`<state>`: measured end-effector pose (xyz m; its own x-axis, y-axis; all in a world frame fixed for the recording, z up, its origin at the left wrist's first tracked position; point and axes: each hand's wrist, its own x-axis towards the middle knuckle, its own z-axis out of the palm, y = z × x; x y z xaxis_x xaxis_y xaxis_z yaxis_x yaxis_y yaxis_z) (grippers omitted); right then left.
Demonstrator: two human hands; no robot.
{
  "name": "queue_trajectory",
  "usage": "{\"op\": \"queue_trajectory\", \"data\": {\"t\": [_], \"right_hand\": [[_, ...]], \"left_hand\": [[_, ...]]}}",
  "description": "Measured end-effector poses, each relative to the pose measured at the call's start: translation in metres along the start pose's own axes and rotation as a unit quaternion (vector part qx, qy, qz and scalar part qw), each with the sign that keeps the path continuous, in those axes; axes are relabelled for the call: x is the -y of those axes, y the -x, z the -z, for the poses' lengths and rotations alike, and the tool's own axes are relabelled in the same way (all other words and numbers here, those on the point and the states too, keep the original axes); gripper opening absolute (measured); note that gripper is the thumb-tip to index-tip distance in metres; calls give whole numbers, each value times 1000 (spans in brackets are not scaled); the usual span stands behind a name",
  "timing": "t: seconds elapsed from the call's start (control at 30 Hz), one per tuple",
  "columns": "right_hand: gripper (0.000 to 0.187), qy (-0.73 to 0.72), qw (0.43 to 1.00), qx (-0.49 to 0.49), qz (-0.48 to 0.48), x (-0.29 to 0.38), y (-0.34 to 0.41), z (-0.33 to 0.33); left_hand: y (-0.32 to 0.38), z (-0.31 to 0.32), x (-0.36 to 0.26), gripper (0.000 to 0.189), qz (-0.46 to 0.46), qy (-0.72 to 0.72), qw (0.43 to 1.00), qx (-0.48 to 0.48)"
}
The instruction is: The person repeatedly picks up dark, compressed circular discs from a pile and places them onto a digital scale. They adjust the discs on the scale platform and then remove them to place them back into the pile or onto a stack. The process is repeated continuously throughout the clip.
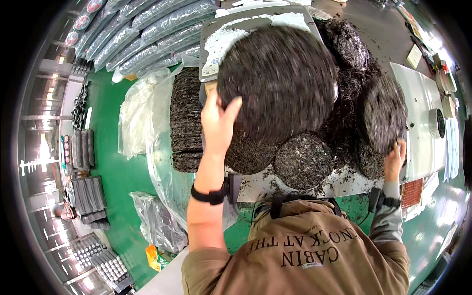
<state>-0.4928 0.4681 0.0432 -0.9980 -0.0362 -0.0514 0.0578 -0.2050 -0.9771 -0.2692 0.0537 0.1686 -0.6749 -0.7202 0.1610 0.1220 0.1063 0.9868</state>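
Observation:
My left hand [217,120] grips the lower left edge of a large, dark round cake [278,83] of what looks like dried seaweed, blurred by motion. The cake is in front of a grey-rimmed metal plate [221,40] and hides much of it. At the right, my right hand [395,160] pinches the lower edge of another round cake [381,114], tilted and also blurred. Between the hands lie more round cakes, one [302,160] near the table's front edge and another [250,155] partly covered. A dark loose heap [344,92] lies behind them.
Left of the plate, a row of stacked cakes [186,114] lies in a clear plastic bag [158,140]. Long wrapped bundles [158,33] are piled at the upper left. A tape roll [436,123] sits on a pale board [424,147] at right. Crumbs litter the metal table [258,190].

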Motion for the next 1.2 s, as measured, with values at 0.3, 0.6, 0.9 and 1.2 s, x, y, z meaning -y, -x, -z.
{"op": "queue_trajectory", "data": {"t": [0.3, 0.6, 0.9, 1.2], "right_hand": [[27, 608, 779, -31, 152, -74, 43, 184], [26, 484, 856, 75, 164, -30, 4, 34], [26, 324, 915, 234, 42, -50, 18, -21], [27, 158, 946, 283, -8, -18, 0, -117]], "left_hand": [[48, 18, 82, 57, -26, -367, 916, 162], [151, 56, 179, 71, -12, -602, 693, 396], [157, 59, 175, 59, 2, -569, 730, 379], [147, 54, 168, 46, -19, -588, 713, 381]]}}
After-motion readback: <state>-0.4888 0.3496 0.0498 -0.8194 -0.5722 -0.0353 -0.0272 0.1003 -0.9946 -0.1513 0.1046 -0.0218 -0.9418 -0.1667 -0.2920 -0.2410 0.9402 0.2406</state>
